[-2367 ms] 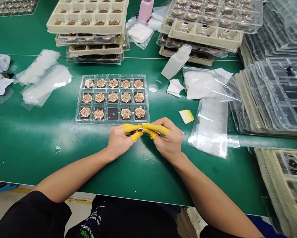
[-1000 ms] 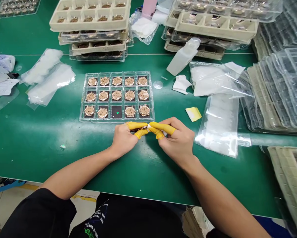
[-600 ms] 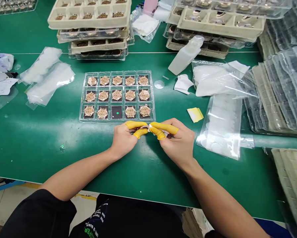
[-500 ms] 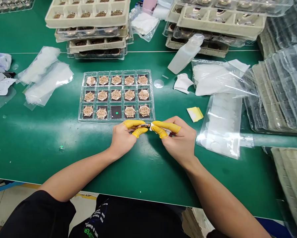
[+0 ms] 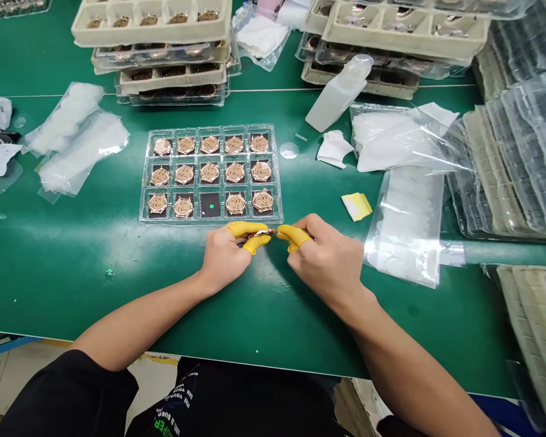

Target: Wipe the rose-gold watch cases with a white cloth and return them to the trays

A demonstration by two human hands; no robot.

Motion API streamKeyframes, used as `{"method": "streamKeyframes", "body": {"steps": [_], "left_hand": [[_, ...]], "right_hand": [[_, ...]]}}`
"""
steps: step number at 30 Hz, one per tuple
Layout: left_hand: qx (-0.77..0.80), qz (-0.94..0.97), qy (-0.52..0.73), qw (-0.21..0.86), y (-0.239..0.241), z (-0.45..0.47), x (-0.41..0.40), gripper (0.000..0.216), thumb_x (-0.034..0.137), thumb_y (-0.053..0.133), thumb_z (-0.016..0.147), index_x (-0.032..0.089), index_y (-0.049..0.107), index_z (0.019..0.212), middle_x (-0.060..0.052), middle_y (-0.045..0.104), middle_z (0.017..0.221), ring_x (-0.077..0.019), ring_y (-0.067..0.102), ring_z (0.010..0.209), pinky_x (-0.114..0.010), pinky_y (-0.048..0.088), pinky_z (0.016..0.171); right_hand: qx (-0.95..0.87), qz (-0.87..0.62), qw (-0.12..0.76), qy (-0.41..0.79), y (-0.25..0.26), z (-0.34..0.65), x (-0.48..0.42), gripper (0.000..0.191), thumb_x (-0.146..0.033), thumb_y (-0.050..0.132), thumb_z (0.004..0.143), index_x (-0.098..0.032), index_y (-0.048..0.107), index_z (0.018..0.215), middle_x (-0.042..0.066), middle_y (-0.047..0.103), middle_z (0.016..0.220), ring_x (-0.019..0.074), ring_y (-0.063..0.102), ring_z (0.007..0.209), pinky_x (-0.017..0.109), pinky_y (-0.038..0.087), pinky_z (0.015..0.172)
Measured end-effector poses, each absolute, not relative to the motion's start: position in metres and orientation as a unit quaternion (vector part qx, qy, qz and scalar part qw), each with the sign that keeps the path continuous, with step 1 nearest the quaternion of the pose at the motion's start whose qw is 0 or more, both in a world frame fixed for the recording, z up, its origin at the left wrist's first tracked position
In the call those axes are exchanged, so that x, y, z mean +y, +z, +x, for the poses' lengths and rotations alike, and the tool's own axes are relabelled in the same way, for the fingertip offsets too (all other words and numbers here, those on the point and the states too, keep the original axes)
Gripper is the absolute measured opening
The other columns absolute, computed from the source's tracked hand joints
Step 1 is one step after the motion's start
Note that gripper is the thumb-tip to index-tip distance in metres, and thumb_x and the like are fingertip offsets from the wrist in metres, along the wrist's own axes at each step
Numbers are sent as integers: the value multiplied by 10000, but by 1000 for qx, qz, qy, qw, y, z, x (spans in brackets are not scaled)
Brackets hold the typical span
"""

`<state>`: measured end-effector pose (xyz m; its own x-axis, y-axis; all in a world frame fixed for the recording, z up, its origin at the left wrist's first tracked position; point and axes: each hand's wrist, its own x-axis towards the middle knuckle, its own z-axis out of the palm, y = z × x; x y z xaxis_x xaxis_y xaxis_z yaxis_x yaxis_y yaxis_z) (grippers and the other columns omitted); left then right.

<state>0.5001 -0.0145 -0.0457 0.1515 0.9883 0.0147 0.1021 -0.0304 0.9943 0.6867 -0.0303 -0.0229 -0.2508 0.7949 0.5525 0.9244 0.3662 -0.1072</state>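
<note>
My left hand pinches a small rose-gold watch case between thumb and forefinger, both in yellow finger cots. My right hand, also in yellow cots, has its fingers curled and its fingertips pressed against the case's right side; what it holds, if anything, is hidden. Both hands rest on the green table just in front of a clear plastic tray filled with rose-gold watch cases, with one dark compartment in the front row empty.
Stacks of beige and clear trays stand at the back left and back right. A white squeeze bottle, plastic bags, a yellow pad, a small clear disc and stacked clear trays lie to the right.
My right hand's fingers have curled in tighter against the watch case, and the white bit seen between its fingertips is now out of sight. The left hand keeps its pinch.
</note>
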Motion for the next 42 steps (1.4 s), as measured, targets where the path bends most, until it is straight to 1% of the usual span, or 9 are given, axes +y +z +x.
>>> {"method": "streamKeyframes", "body": {"steps": [5,9,14,19,24,27,29,35,42], "left_hand": [[458,467,466,597,-44,499,-7,221,276,840,750,176,729,914,-42,770,947,-178,754,906,-327,633,878],[435,490,482,582,-46,497,-5,266,351,862,736,183,729,894,-31,714,942,-159,735,874,-321,631,870],[455,539,464,536,-48,498,-13,182,272,817,764,196,781,925,-49,712,950,-168,729,866,-330,641,870],[466,585,462,476,-45,497,-15,146,223,775,797,203,793,941,-41,742,909,-153,727,815,-290,635,803],[479,653,455,371,-43,498,-17,148,201,749,819,232,804,952,-30,766,838,-148,702,759,-281,616,751],[485,608,449,440,-42,501,-16,145,208,745,814,202,797,949,-49,779,907,-158,734,796,-298,630,786],[481,545,436,531,-41,502,-13,184,244,785,783,182,781,957,-64,788,965,-180,757,854,-326,636,840],[457,365,410,700,-29,495,3,437,406,914,640,141,695,909,-54,768,819,-197,768,747,-338,655,731],[453,336,403,721,-22,493,4,484,406,946,587,134,672,879,-37,747,779,-179,762,697,-278,648,649]], "right_hand": [[-683,-557,459,111,-22,681,-27,98,-162,679,844,-240,736,863,14,657,774,124,562,625,271,372,505],[-639,-530,516,210,-27,671,-25,58,-219,719,853,-256,746,887,5,681,814,131,620,677,277,475,554],[-668,-503,524,162,-28,670,-27,191,-136,643,867,-271,774,904,11,709,831,134,645,699,284,507,583],[-660,-499,527,193,-30,671,-25,163,-162,706,852,-276,780,942,-7,705,800,120,641,675,260,496,566],[-732,-526,428,68,-40,675,-18,286,-72,569,812,-251,766,916,5,736,846,123,631,665,267,454,556],[-758,-548,350,-56,-37,674,-19,322,-9,534,672,-214,738,813,-6,724,789,103,530,555,296,296,472],[-741,-568,350,-77,-31,672,-22,301,-12,544,648,-208,727,784,-6,698,751,108,504,546,309,255,469],[-602,-610,490,158,-27,683,-19,100,-208,645,852,-230,738,822,10,630,751,127,547,643,264,411,551],[-479,-572,532,400,-42,676,-15,178,-347,795,760,-224,786,888,8,650,781,96,502,588,214,325,430]]}}
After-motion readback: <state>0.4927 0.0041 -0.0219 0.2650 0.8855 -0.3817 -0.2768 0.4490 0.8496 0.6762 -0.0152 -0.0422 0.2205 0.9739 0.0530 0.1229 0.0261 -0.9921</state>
